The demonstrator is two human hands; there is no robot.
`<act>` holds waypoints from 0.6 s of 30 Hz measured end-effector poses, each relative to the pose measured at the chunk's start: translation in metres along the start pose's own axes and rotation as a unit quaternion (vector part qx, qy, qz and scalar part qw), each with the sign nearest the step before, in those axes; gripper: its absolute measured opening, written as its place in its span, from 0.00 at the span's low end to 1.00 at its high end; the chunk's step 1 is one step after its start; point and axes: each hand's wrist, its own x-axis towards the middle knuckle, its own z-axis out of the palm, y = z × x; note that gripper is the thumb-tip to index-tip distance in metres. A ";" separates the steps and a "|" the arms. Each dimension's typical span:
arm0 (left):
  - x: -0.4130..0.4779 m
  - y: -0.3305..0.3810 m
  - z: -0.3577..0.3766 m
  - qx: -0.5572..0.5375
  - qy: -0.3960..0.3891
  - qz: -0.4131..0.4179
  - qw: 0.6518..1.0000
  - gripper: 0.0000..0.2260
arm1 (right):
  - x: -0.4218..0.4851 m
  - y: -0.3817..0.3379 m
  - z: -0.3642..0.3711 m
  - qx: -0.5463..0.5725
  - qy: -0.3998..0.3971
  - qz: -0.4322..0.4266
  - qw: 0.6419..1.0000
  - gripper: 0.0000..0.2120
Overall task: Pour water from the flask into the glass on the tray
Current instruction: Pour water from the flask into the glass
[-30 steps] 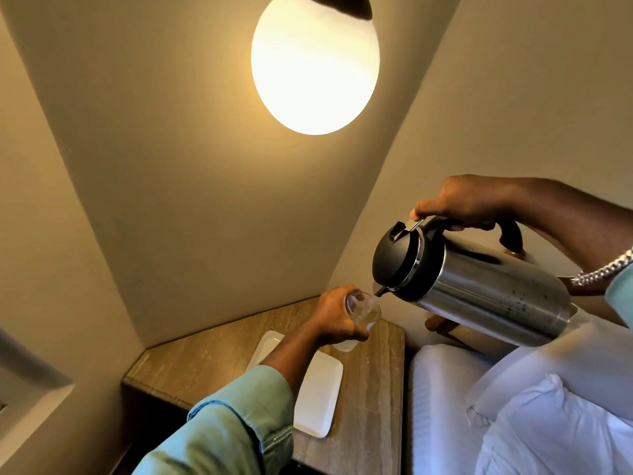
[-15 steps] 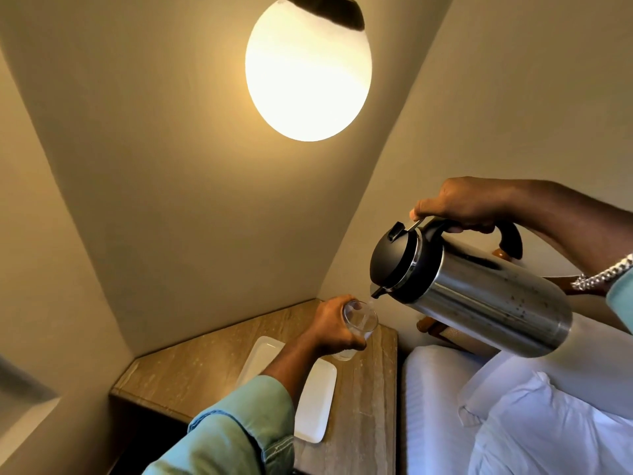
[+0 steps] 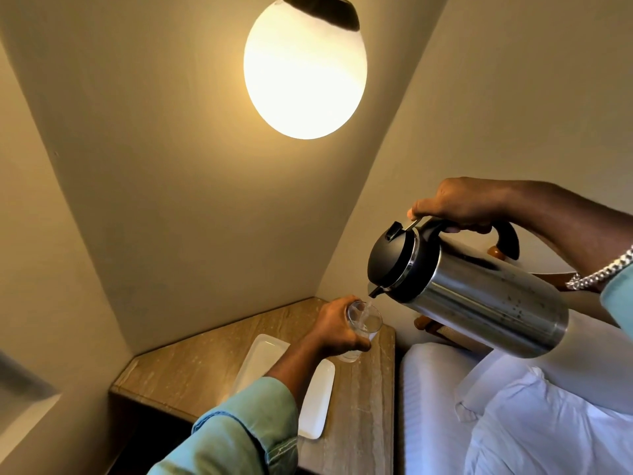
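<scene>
A steel flask point(image 3: 479, 296) with a black lid and handle is tipped far over, spout down to the left. My right hand point(image 3: 459, 204) grips its handle, thumb on the lid lever. Just below the spout is a clear glass point(image 3: 364, 320), tilted towards the flask and held in my left hand point(image 3: 334, 329) above the bedside table. A thin stream of water runs from the spout into the glass. A white rectangular tray point(image 3: 317, 402) lies on the table, partly hidden under my left forearm, with nothing visible on it.
The wooden bedside table point(image 3: 191, 371) fills a wall corner. A bed with white sheets and pillows point(image 3: 513, 423) lies close on the right. A glowing round lamp point(image 3: 305, 73) hangs overhead. A wooden bedpost point(image 3: 495, 252) shows behind the flask.
The flask has tipped a little further and water now runs into the glass. Both hands keep their grips; the view has shifted slightly downwards.
</scene>
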 end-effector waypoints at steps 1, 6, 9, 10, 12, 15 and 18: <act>0.000 0.000 0.000 -0.001 0.001 -0.001 1.000 0.35 | -0.001 0.000 0.000 -0.001 0.003 0.000 1.000 0.28; -0.001 0.002 -0.003 0.005 -0.005 0.000 1.000 0.33 | -0.003 0.004 0.005 0.002 0.003 0.002 1.000 0.27; -0.002 0.004 -0.006 0.008 -0.003 0.000 1.000 0.33 | -0.004 0.005 0.008 -0.006 0.009 -0.005 1.000 0.26; -0.002 0.004 -0.006 0.007 -0.005 0.000 1.000 0.33 | -0.005 0.005 0.009 -0.006 0.011 -0.006 1.000 0.26; -0.004 0.004 -0.005 0.007 -0.007 0.001 1.000 0.34 | -0.005 0.007 0.011 -0.003 0.009 -0.004 1.000 0.26; -0.007 0.002 -0.004 0.011 0.001 0.003 1.000 0.35 | -0.004 0.010 0.014 -0.025 0.003 -0.010 1.000 0.27; -0.008 0.001 -0.001 0.017 0.001 0.001 1.000 0.36 | -0.003 0.012 0.016 -0.016 0.014 -0.016 1.000 0.27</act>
